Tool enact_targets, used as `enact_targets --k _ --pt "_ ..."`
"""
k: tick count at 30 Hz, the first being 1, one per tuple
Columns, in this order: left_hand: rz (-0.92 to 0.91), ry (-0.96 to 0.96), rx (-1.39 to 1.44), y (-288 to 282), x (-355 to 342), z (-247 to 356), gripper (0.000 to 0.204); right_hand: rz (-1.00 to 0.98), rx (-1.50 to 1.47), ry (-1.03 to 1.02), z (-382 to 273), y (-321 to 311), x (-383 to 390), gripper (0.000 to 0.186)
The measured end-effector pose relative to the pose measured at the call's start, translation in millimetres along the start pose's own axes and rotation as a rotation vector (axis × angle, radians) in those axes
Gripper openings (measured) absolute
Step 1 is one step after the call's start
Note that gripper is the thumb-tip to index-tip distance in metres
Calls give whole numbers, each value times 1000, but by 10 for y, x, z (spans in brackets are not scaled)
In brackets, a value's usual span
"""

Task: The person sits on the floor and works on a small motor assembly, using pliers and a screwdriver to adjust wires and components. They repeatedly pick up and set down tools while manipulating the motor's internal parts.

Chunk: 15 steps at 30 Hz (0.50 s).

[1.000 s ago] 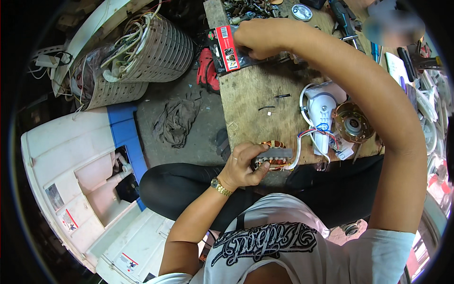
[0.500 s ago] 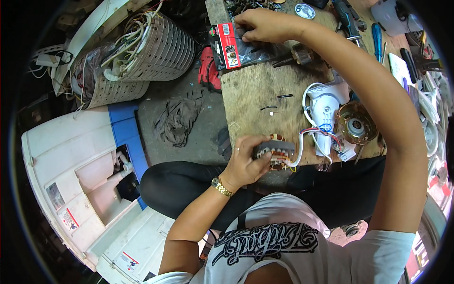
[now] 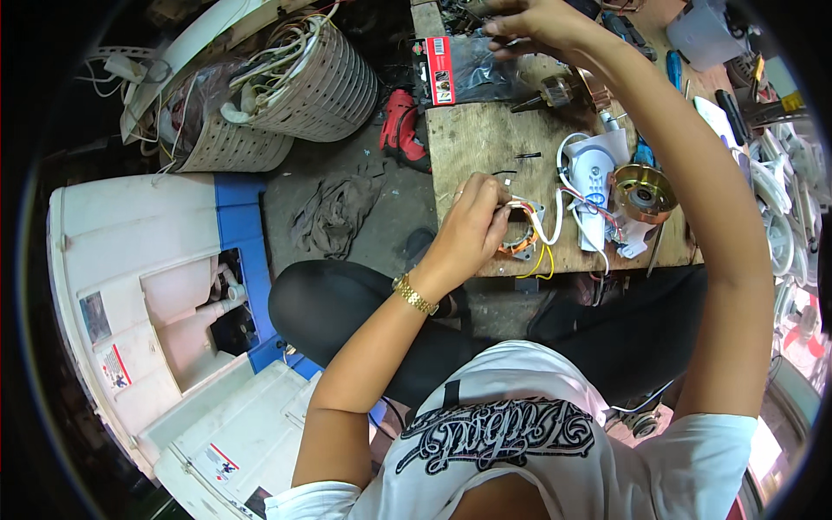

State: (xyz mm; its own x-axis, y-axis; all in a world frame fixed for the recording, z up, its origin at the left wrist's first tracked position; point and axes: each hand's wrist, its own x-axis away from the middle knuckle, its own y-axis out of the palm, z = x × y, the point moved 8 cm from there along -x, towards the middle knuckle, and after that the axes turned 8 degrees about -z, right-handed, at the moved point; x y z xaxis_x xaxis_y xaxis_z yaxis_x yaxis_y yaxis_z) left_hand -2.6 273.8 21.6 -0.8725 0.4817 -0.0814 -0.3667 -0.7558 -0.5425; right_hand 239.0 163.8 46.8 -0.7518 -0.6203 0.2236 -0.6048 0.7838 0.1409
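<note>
My left hand [image 3: 472, 221] is closed at the left side of a motor stator [image 3: 523, 246] with orange windings, near the table's front edge. Its fingertips press together beside the wires at the top of the stator, and part of the stator is hidden behind the hand. White sleeved leads [image 3: 555, 227] run from it towards a white fan motor housing [image 3: 591, 171]. My right hand [image 3: 533, 28] hovers at the far edge, fingers apart, with nothing visible in them. Just below it lies a clear plastic packet [image 3: 481, 69] with a red card [image 3: 440, 71].
A brass-coloured round motor cover [image 3: 644, 192] sits right of the housing. A rotor with shaft [image 3: 555, 94] lies behind. Short black sleeve pieces [image 3: 528, 156] rest on the wooden table [image 3: 464, 143]. Baskets of wires [image 3: 316, 82] and a white-and-blue casing [image 3: 139, 251] stand left.
My right hand has lifted off the packet and moved right and away. My left hand has moved forward with the stator, which now shows its round opening and yellow wires.
</note>
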Motion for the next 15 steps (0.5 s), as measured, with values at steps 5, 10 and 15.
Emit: enact_targets --k 5,10,15 --pt "22 39 -22 -1 0 -21 16 -11 349 -14 -194 210 701 24" --pt "14 95 -47 -8 -33 -20 16 34 1063 -223 -388 587 1271 21" --pt "67 131 -44 -7 5 -32 18 -86 1084 -140 -242 895 1560 17"
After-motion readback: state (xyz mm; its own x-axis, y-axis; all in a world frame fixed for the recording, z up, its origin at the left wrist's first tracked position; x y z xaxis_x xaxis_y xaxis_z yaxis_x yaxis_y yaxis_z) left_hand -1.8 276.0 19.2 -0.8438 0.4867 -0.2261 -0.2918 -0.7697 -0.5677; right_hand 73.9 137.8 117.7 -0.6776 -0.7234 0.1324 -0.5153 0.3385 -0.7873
